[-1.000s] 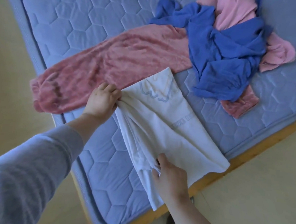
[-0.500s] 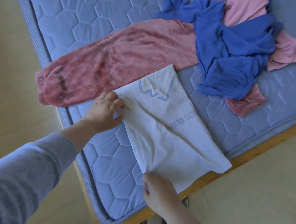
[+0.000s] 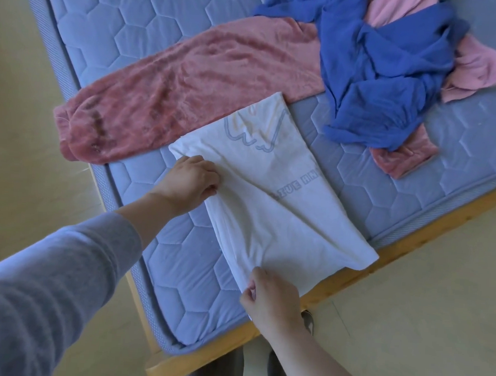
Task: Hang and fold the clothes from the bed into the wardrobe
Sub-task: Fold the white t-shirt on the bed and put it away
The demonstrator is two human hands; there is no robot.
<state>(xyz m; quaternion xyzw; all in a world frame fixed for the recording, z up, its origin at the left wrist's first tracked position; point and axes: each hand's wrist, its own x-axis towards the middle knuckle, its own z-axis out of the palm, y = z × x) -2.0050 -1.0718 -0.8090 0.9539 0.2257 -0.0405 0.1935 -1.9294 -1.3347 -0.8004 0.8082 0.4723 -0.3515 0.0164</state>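
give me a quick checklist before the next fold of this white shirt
1. Left hand grips the white shirt's side edge: ok.
2. Right hand pinches its near hem: ok.
3. Shirt lies smooth: not ok, long diagonal creases.
4. Shirt wholly on the mattress: not ok, near corner overhangs the bed frame.
5. Clear of the blue garment: ok.
6. Wardrobe ready: cannot tell, out of view.

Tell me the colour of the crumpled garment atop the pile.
The garment is blue, seen in the head view.
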